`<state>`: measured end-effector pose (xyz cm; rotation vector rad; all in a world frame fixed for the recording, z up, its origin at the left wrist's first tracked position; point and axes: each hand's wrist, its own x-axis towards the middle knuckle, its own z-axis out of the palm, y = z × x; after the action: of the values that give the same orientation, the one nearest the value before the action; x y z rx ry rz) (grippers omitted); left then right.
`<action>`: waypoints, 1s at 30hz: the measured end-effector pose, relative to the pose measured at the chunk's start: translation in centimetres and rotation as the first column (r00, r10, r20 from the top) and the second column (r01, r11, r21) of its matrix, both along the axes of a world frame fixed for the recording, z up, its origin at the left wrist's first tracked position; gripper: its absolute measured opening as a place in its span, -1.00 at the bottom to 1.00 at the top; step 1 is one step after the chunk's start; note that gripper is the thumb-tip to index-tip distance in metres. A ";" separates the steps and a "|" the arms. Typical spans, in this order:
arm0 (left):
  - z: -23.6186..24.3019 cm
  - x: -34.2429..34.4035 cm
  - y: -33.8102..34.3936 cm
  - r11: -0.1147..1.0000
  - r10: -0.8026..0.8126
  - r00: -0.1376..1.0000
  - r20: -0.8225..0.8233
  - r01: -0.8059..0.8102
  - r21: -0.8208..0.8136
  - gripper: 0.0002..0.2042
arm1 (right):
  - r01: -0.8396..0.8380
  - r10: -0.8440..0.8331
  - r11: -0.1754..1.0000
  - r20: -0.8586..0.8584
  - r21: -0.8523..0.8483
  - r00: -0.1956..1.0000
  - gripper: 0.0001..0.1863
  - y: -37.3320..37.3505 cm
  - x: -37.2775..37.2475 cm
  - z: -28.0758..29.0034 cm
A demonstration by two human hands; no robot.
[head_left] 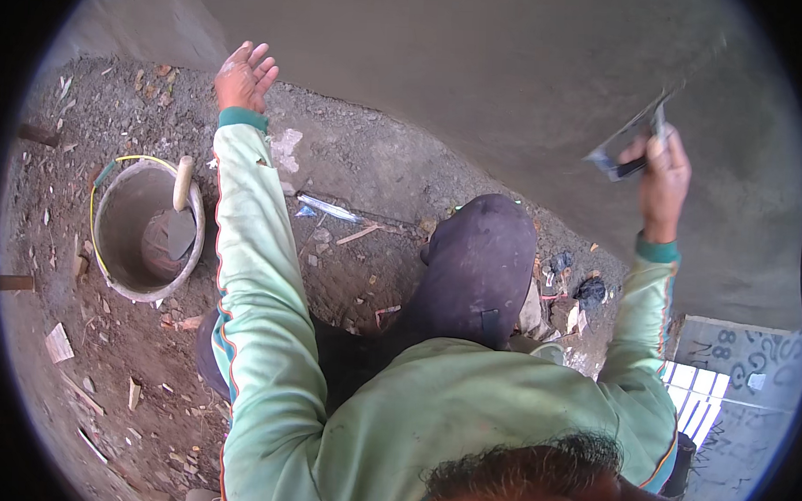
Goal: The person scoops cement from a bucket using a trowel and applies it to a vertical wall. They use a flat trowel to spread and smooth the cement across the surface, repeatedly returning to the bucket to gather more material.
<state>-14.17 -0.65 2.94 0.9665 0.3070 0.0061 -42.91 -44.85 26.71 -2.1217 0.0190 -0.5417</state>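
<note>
Metal trowel point(630, 139) flat against wall

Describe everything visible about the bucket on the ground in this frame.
The bucket is round, grey and caked with dried mortar, with a thin yellow wire handle lying along its rim. It stands upright on littered dirt at the person's left, below the raised, open left hand, which does not touch it. Inside, a trowel rests with its pale wooden handle leaning over the far rim and its blade down on a low heap of brownish-grey mortar. Wood scraps and debris lie around it.
</note>
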 end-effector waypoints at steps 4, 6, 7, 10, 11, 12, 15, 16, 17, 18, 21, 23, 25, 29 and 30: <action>-0.9 0.4 -1.9 0.999 -0.037 0.999 -0.018 0.037 0.001 -0.50 | 0.002 -0.002 1.000 -0.021 0.031 1.000 -0.78 -1.1 -2.7 -8.3; -1.2 0.4 -1.1 0.999 -0.022 1.000 -0.007 0.022 0.023 -0.50 | 0.058 -0.100 0.969 -0.167 -0.239 0.981 -0.72 0.4 -1.3 -10.0; -1.4 0.2 -0.6 0.999 -0.004 1.000 -0.021 0.004 0.033 -0.51 | 0.049 -0.140 0.916 -0.204 -0.399 0.969 -0.70 0.0 -0.5 -11.8; -1.3 0.1 -0.1 0.999 0.029 0.999 -0.025 -0.028 0.040 -0.54 | -0.110 -0.162 0.725 -0.324 -0.679 0.932 -0.61 -1.7 1.1 -18.4; -1.2 -0.2 -0.2 0.999 0.027 1.000 -0.017 -0.026 0.044 -0.54 | -0.189 -0.152 0.677 -0.387 -0.711 0.909 -0.54 -2.2 1.4 -20.9; -1.1 -0.4 -0.6 0.999 0.017 1.000 -0.006 -0.017 0.040 -0.55 | -0.238 -0.163 0.623 -0.421 -0.745 0.892 -0.55 -3.1 1.6 -23.2; -0.3 -0.8 -0.5 0.996 -0.017 1.000 -0.025 0.019 0.086 -0.52 | -0.345 -0.206 0.473 -0.482 -0.811 0.852 -0.57 -5.2 2.6 -29.5; -0.1 -1.0 -0.8 0.996 -0.020 1.000 -0.019 0.022 0.083 -0.52 | -0.352 -0.234 0.435 -0.482 -0.828 0.844 -0.58 -6.0 2.8 -31.0; 0.0 -1.1 -0.9 0.997 -0.019 1.000 -0.014 0.020 0.078 -0.52 | -0.363 -0.259 0.395 -0.481 -0.844 0.838 -0.58 -6.2 3.1 -31.7; 0.2 -1.2 -1.1 0.997 -0.021 1.000 -0.007 0.022 0.072 -0.52 | -0.313 -0.258 0.385 -0.428 -0.868 0.866 -0.59 -6.6 3.4 -32.2; 0.0 -1.3 -1.0 0.999 0.003 1.000 0.024 -0.004 0.047 -0.54 | -0.189 -0.229 0.355 -0.281 -0.916 0.932 -0.60 -6.3 4.4 -31.6; -0.4 -1.4 -0.3 0.998 0.008 1.000 0.020 -0.009 0.064 -0.55 | -0.132 -0.189 0.335 -0.204 -0.933 0.960 -0.61 -4.9 5.4 -28.5; -0.7 -1.2 -1.1 0.998 -0.006 1.000 0.014 0.005 0.067 -0.54 | -0.031 -0.229 0.338 -0.115 -0.940 0.967 -0.61 -3.6 5.3 -23.8; 0.0 -1.2 -2.1 0.997 -0.074 0.997 0.018 0.073 0.035 -0.52 | 0.185 -0.237 0.372 0.100 -0.910 0.966 -0.63 -3.0 5.6 -12.4; 0.0 -0.8 -1.9 0.997 -0.064 0.998 0.009 0.063 0.036 -0.51 | 0.230 -0.196 0.400 0.162 -0.887 0.967 -0.63 -2.9 6.1 -8.9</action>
<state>-15.00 -2.51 2.98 1.0113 0.2672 -0.0412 -36.85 -47.77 17.81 -3.2318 -0.0280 -0.8758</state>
